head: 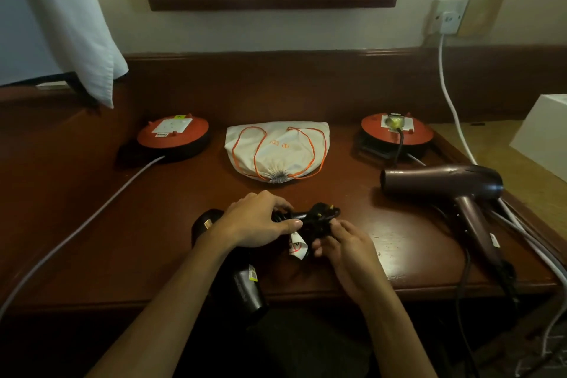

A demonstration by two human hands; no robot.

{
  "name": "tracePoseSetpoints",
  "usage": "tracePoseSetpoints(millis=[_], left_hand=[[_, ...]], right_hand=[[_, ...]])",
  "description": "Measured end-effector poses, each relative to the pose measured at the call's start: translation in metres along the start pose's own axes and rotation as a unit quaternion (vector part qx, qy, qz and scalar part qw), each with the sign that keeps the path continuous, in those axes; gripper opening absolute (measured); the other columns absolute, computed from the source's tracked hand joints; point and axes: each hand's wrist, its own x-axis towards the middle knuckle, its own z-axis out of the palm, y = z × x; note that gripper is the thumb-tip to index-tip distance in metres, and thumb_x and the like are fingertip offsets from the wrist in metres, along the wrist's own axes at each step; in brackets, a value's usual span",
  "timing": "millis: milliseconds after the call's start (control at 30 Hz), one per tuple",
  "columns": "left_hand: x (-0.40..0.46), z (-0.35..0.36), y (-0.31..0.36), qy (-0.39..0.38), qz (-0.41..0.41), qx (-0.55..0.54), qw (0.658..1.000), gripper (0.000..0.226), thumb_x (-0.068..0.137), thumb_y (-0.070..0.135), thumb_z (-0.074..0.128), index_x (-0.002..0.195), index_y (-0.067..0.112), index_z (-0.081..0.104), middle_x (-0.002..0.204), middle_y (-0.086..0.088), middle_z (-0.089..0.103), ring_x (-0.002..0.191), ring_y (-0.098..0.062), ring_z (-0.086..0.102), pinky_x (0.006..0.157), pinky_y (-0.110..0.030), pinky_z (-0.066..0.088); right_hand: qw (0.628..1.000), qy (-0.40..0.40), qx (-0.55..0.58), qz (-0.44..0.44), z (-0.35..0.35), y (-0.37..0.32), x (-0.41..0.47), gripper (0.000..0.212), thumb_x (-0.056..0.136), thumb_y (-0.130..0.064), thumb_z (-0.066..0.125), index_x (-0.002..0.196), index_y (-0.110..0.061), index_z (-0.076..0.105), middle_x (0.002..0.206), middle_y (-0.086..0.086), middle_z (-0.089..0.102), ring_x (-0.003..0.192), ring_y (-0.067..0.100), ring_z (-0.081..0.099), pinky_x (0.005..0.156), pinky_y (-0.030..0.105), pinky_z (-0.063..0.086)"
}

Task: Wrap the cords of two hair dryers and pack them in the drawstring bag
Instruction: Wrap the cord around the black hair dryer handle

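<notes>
A black hair dryer [245,285] lies at the desk's front edge, its barrel toward me. My left hand [260,221] grips its handle, where the black cord [319,218] is coiled with the plug on top. My right hand [346,245] pinches the cord bundle from the right, beside a white tag [297,247]. A maroon hair dryer [445,187] lies at the right, its cord trailing off the desk and plugged into the right reel. The cream drawstring bag [276,147] with orange strings sits at the back middle, its mouth cinched.
Two red cable reels stand at the back: left reel [173,135] and right reel [397,130]. A white cable [451,95] runs from the wall socket [449,17] down past the desk's right side. A white box [543,135] stands far right. A curtain [76,24] hangs at left.
</notes>
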Motion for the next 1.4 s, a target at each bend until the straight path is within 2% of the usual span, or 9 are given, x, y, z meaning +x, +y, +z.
tracePoseSetpoints(millis=[133,233,367,500,833,1000,1133,1267,1400], left_hand=[[0.005,-0.001,-0.004,-0.042,0.010,0.033,0.999,0.054,0.089,0.066,0.063,0.133,0.035,0.065,0.129,0.009,0.068,0.120,-0.017,0.061,0.100,-0.044,0.050],[0.005,-0.003,0.000,-0.022,0.049,0.017,0.998,0.053,0.095,0.057,0.061,0.137,0.026,0.063,0.133,0.005,0.066,0.122,-0.015,0.060,0.103,-0.040,0.050],[-0.017,-0.005,-0.002,0.114,0.104,-0.020,0.988,0.047,0.098,0.054,0.058,0.140,0.032,0.058,0.142,0.011,0.057,0.135,-0.009,0.044,0.112,-0.036,0.039],[-0.053,0.006,-0.029,0.130,0.023,0.079,0.988,0.066,0.089,0.061,0.064,0.149,0.042,0.042,0.159,0.011,0.029,0.148,-0.013,0.017,0.120,-0.043,0.022],[-0.028,-0.024,-0.110,0.244,-0.096,0.084,0.961,0.060,0.093,0.043,0.069,0.147,0.026,0.048,0.150,-0.002,0.046,0.135,-0.025,0.045,0.105,-0.043,0.043],[-0.029,-0.007,-0.139,0.301,-0.113,0.058,0.945,0.047,0.102,0.039,0.052,0.147,0.027,0.047,0.150,-0.001,0.050,0.133,-0.027,0.049,0.106,-0.047,0.044],[-0.026,-0.004,-0.156,0.280,-0.081,0.003,0.957,0.051,0.107,0.039,0.044,0.157,0.033,0.034,0.163,0.000,0.034,0.151,-0.021,0.029,0.121,-0.042,0.020],[-0.015,-0.012,-0.183,0.255,-0.074,-0.008,0.964,0.053,0.109,0.023,0.041,0.158,0.037,0.029,0.167,0.003,0.028,0.155,-0.016,0.018,0.125,-0.041,0.005],[-0.001,-0.046,-0.216,0.228,-0.079,-0.095,0.966,0.059,0.103,0.007,0.053,0.149,0.041,0.045,0.162,0.005,0.037,0.152,-0.020,0.029,0.125,-0.045,0.021]], right_hand=[[0.946,0.111,-0.291,-0.090,-0.018,-0.010,-0.004,0.028,0.102,-0.016,0.054,0.122,-0.031,0.042,0.106,0.008,0.064,0.072,0.016,0.068,0.066,0.037,0.060],[0.882,0.108,-0.421,-0.183,-0.027,-0.017,-0.002,0.025,0.099,-0.020,0.058,0.121,-0.029,0.054,0.120,0.000,0.058,0.098,0.017,0.063,0.081,0.039,0.059],[0.824,-0.028,-0.482,-0.297,-0.021,-0.032,0.005,0.035,0.097,-0.031,0.063,0.131,-0.030,0.058,0.123,-0.017,0.054,0.117,0.004,0.048,0.095,0.022,0.044],[0.795,-0.202,-0.532,-0.210,-0.016,-0.039,0.025,0.045,0.093,-0.040,0.068,0.136,-0.039,0.057,0.125,-0.024,0.058,0.115,-0.005,0.052,0.093,0.011,0.041],[0.712,-0.148,-0.625,-0.284,0.057,0.007,-0.002,0.044,0.089,-0.067,0.055,0.108,-0.028,0.063,0.100,-0.012,0.052,0.091,0.012,0.055,0.076,0.035,0.050],[0.768,-0.158,-0.532,-0.322,0.087,0.006,0.021,0.059,0.088,-0.068,0.056,0.136,-0.034,0.053,0.147,-0.014,0.041,0.136,0.008,0.038,0.104,0.030,0.041],[0.779,-0.245,-0.509,-0.271,0.118,0.021,0.058,0.067,0.096,-0.052,0.057,0.156,-0.036,0.030,0.168,-0.014,0.012,0.153,0.008,0.013,0.121,0.035,0.025],[0.793,-0.268,-0.496,-0.229,0.149,0.043,0.070,0.059,0.105,-0.041,0.045,0.159,-0.028,0.025,0.168,-0.013,0.000,0.152,0.015,0.022,0.110,0.025,0.029],[0.781,-0.244,-0.530,-0.222,0.187,0.058,0.076,0.062,0.107,-0.043,0.037,0.161,-0.023,0.014,0.169,-0.006,-0.010,0.145,0.026,0.037,0.095,0.029,0.036]])
